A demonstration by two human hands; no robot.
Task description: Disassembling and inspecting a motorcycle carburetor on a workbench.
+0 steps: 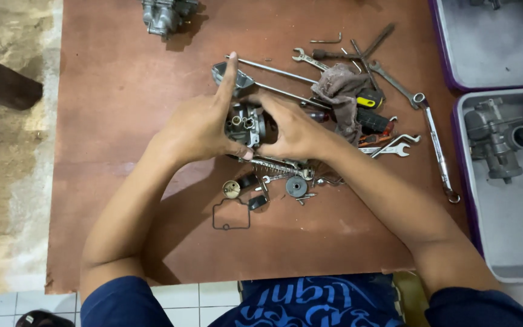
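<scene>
— What are we gripping over the brown board (122, 151)?

— We are holding a small metal carburetor body (248, 124) between both hands, near the board's middle. Our left hand (204, 124) is pinching it with the thumb underneath, while the index finger is pointing straight up, away from us. Our right hand (292, 130) is curling its fingers around the carburetor's other side.

— What is crowding us?

— Just beyond the carburetor we are seeing long metal rods (276, 71) and a grey rag (340, 91). To the right of the carburetor wrenches (394, 82), a screwdriver with a yellow and black handle (370, 100) and a long ratchet-like tool (438, 151) are lying in a heap. Directly below the carburetor a spring (273, 165), a round black disc (296, 186), a small brass-coloured cap (231, 189) and a thin black gasket (231, 215) are sitting close together.

— Any room for moving?

— Left of the carburetor the board is lying bare as far as its left edge. Far above and left of the carburetor a second carburetor (164, 15) is standing at the top edge. Far right of the carburetor, two grey trays with purple rims (461, 181) are butting against the board, the nearer one holding another metal casting (494, 136).
</scene>
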